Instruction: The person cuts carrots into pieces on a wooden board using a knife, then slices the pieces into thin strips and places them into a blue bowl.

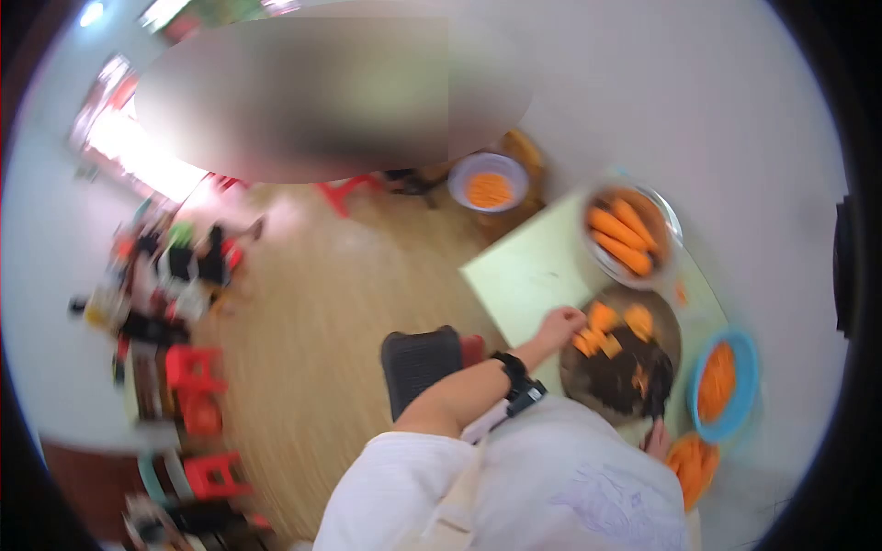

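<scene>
A dark round cutting board [602, 386] lies on the pale table, with several cut orange pieces [604, 318], apparently carrot, on its upper part. My left hand [562, 326] is at the board's left edge beside these pieces. Its fingers are curled together, and whatever they pinch is too blurred to make out. Low on the right side, my right hand [657, 441] is closed around the handle of a dark knife [660, 381], whose blade rests over the board's right part. My shirt hides part of this hand.
A bowl of whole carrots [623, 234] stands beyond the board. On the right are a blue basin [753, 386] with orange shreds and more orange pieces [694, 466]. A pale basin [457, 184] stands farther off. A dark stool [418, 363] is left of the table.
</scene>
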Motion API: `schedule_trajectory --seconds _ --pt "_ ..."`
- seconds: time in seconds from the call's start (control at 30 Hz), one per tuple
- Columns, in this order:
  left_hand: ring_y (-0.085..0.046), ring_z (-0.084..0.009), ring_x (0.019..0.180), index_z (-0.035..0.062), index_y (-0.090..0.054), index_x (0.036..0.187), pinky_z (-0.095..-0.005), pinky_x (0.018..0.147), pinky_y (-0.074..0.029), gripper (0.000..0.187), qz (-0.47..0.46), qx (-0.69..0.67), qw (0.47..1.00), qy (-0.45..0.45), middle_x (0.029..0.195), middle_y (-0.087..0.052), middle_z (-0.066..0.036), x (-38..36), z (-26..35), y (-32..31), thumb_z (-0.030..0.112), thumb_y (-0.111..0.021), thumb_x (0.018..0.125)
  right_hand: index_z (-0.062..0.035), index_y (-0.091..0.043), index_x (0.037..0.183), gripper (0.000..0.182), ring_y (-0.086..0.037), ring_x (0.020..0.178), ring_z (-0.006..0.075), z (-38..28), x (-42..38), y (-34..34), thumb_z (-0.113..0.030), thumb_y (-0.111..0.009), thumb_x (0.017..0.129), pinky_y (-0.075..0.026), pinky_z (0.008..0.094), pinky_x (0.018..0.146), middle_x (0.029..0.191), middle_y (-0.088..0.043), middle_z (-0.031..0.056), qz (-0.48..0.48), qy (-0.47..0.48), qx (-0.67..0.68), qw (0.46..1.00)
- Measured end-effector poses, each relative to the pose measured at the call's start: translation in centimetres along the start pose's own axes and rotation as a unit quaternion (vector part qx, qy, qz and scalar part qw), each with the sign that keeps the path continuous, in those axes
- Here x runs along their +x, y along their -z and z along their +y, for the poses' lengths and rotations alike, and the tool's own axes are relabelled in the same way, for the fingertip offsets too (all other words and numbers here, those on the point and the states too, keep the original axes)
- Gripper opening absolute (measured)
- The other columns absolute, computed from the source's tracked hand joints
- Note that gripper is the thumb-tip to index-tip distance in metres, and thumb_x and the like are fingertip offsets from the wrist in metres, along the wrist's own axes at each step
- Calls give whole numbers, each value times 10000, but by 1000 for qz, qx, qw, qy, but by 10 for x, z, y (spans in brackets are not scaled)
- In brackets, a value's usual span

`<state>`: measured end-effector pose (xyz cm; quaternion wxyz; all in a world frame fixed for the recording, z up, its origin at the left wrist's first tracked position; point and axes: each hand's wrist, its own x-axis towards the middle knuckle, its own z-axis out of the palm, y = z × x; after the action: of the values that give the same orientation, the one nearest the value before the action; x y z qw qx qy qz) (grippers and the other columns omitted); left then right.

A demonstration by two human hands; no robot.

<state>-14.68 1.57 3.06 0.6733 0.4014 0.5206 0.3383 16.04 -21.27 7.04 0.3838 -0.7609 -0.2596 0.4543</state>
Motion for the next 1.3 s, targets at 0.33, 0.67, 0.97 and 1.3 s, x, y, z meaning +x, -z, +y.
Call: schedule_trajectory --seconds 0.33,0.67,0.97,1.3 --pt "-647 -166 750 15 -666 1017 -292 699 -523 172 -272 259 921 -99 851 -678 -82 20 -11 -99 117 -655 878 -11 -576 840 423 -491 510 148 -36 -40 -18 -404 -517 985 -420 317 512 595 -505 56 85 -86 -30 992" --pt "-614 -326 846 68 -654 940 -399 737 -514 140 -308 435 770 -351 924 -597 -120 33 -19 -141 64 -677 802 27 -578 826 469 -548 631 347 -44 -53 -51 -412 -514 978 -445 418 623 680 -560 206 124 -34 -121 984" --pt "-617 -328 856 65 -645 904 -393 732 -512 86 -316 405 752 -413 915 -608 -112 38 -26 -138 68 -669 821 37 -574 823 509 -558 689 394 -51 -44 -63 -442 -499 977 -444 439 656 721 -576 226 145 -37 -131 980" --pt "-616 -295 877 71 -633 899 -386 748 -518 85 -325 396 753 -413 897 -608 -92 35 -20 -137 82 -660 819 41 -590 879 559 -586 824 441 -62 -38 -66 -494 -461 976 -454 469 733 839 -613 266 106 -65 -152 981"
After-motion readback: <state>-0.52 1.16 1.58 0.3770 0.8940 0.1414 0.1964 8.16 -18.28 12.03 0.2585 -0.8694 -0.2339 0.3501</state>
